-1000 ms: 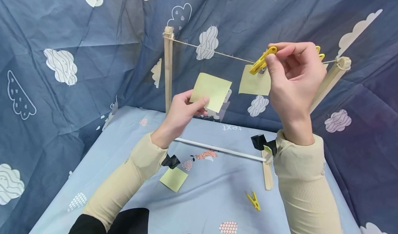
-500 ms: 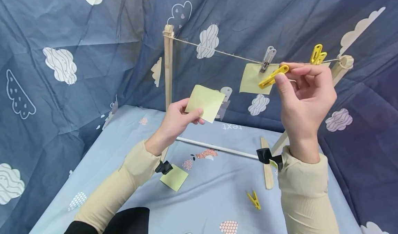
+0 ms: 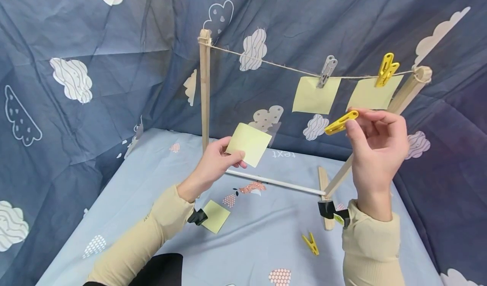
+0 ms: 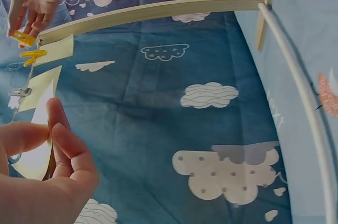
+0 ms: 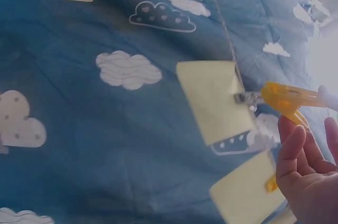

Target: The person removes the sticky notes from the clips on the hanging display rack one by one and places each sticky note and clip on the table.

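Note:
My left hand [image 3: 217,161] pinches a pale yellow paper square [image 3: 251,143] between thumb and fingers, below the string [image 3: 266,62]. To the right, my right hand [image 3: 376,146] holds a yellow clothespin [image 3: 341,123] by its handle end, in front of the hung papers. A grey clothespin [image 3: 327,71] clips one yellow paper [image 3: 316,98] to the string. Beside it, a second yellow clothespin [image 3: 387,69] clips another paper [image 3: 370,93] near the right post. In the left wrist view, the held paper [image 4: 39,145] shows nearly edge-on.
Two wooden posts, left [image 3: 205,91] and right [image 3: 407,91], carry the string, with a white rod [image 3: 277,183] low between them. On the light blue sheet [image 3: 243,252] lie another yellow paper square [image 3: 216,216] and a yellow clothespin [image 3: 310,243]. A dark blue cloud-print cloth [image 3: 114,32] hangs behind.
Both hands have come down from near the string, still holding the paper and the clothespin. The right hand no longer covers the grey clothespin and the papers on the string.

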A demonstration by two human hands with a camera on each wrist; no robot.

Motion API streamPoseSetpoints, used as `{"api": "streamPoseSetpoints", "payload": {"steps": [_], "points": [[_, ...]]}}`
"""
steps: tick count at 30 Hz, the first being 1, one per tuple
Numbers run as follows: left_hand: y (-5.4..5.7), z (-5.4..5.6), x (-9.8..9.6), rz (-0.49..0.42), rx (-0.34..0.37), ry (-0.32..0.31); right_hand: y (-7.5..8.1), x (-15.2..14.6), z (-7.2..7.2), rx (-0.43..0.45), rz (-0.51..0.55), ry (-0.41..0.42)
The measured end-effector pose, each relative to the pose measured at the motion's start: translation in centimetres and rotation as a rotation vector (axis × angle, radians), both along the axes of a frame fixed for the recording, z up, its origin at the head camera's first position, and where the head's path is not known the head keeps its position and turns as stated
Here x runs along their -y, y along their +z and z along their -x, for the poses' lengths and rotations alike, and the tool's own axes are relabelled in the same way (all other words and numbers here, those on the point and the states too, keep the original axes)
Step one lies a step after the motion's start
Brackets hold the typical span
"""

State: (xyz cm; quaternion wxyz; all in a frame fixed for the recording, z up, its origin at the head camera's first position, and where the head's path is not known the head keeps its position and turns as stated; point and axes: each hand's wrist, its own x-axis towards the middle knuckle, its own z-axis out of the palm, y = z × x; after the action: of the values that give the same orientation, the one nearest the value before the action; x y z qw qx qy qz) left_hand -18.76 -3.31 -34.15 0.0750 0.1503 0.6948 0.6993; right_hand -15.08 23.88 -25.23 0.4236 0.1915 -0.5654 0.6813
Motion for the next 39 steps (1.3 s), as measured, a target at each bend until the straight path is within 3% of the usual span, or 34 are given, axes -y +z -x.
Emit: {"api": "streamPoseSetpoints", "payload": {"steps": [12, 20, 32, 39], "points": [[-4.2, -0.4, -0.7, 0.094, 0.037, -0.043, -5.5, -2.8, -0.7, 0.132, 0.143, 0.016], [-6.8, -0.5, -1.2, 0.149, 0.083, -0.095, -8.5, -3.8, -1.4, 0.230, 0.143, -0.026], [-9.6, -1.1, -1.1, 0.282, 0.094, -0.160, -12.5, -4.5, -2.4, 0.437, -0.029, -0.127], [-11.9, -1.6, -0.8, 0.295, 0.132, -0.196, -14.8, -4.8, -3.6, 0.709, -0.222, -0.191]]}}
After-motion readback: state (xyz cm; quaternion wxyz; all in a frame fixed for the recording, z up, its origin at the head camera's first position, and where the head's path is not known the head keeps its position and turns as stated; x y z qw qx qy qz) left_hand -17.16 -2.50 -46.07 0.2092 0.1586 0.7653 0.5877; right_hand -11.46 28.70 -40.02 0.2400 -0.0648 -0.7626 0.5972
